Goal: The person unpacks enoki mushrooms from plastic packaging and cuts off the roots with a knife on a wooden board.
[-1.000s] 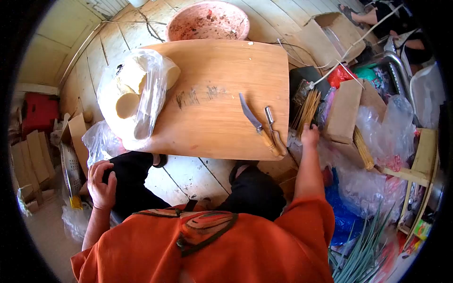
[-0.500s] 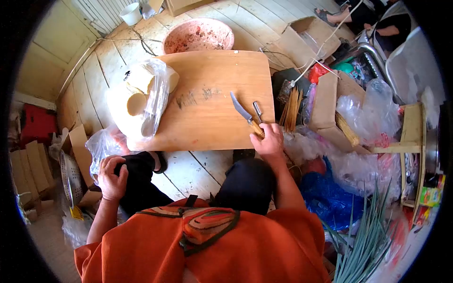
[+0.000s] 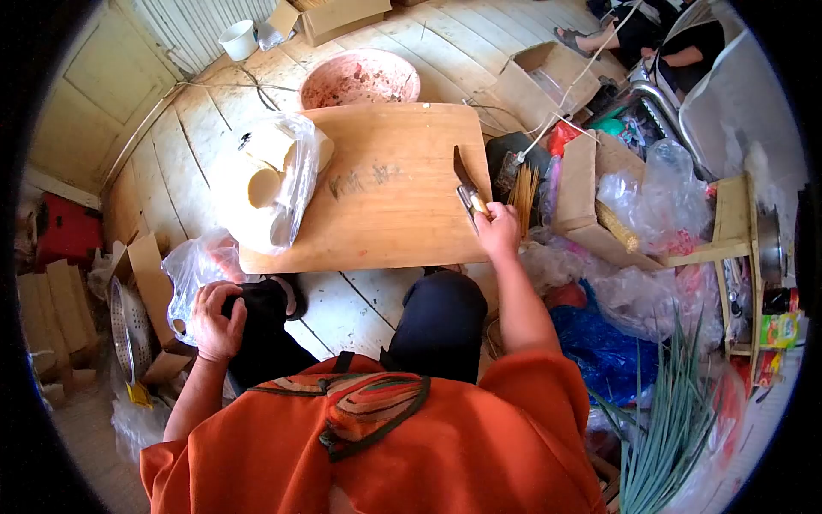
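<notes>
My right hand [image 3: 498, 231] is closed around the wooden handle of a curved knife [image 3: 463, 169] at the right edge of the wooden board [image 3: 394, 214]. A metal peeler [image 3: 467, 199] lies against the knife at my fingers; whether I grip it too is unclear. My left hand [image 3: 216, 320] rests on my left knee, fingers loosely curled and apart, holding nothing. On the board's left side sits a clear plastic bag [image 3: 295, 184] with pale, thick cylindrical pieces [image 3: 263, 187] in it. Thin wooden sticks [image 3: 523, 193] stand just right of the board.
A dirty pink basin [image 3: 360, 79] is beyond the board. On the right are cardboard boxes [image 3: 575, 193], plastic bags, a blue bag [image 3: 604, 338] and long green leaves [image 3: 664, 428]. A metal colander [image 3: 128, 330] stands at left. Another person's foot [image 3: 589, 41] shows at top right.
My right hand has moved from the sticks to the board and closed on the knife, whose blade has turned more upright. My left hand has stayed on the knee. The view has shifted.
</notes>
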Motion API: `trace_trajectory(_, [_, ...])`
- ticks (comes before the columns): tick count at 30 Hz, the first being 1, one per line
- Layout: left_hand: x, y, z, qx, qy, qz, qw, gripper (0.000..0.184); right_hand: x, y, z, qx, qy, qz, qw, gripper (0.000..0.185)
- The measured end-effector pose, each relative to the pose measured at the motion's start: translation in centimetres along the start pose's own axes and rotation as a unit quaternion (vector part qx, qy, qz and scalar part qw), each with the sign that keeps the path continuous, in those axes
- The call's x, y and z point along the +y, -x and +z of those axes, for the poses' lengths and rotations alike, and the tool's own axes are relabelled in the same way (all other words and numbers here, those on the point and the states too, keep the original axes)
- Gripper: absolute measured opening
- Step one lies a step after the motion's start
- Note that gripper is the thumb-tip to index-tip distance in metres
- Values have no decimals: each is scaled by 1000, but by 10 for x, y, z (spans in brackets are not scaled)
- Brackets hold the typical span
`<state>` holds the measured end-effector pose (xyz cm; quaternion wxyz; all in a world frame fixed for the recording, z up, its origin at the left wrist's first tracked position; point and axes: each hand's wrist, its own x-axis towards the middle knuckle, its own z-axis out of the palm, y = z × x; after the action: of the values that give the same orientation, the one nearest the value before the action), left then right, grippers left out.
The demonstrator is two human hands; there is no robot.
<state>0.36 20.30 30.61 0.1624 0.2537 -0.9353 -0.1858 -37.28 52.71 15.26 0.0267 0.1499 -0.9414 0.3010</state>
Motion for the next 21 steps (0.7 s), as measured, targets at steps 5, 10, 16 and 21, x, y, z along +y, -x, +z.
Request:
trace_trajectory(5, [4, -5, 1, -4, 9, 2, 1000, 13, 12, -17, 3, 7, 66, 29, 997, 32])
trace_trajectory(10, [7, -10, 4, -13, 16, -5, 1000, 13, 13, -21, -10, -100, 8, 69, 993, 36])
trace_trajectory(16, [8, -15, 5, -18, 15, -6, 1000, 14, 25, -23, -68, 46, 34, -13, 998, 32])
trace_trajectory(21, [7, -14, 3, -22, 8, -29, 999, 14, 80, -55, -168, 109, 283, 17, 953, 45])
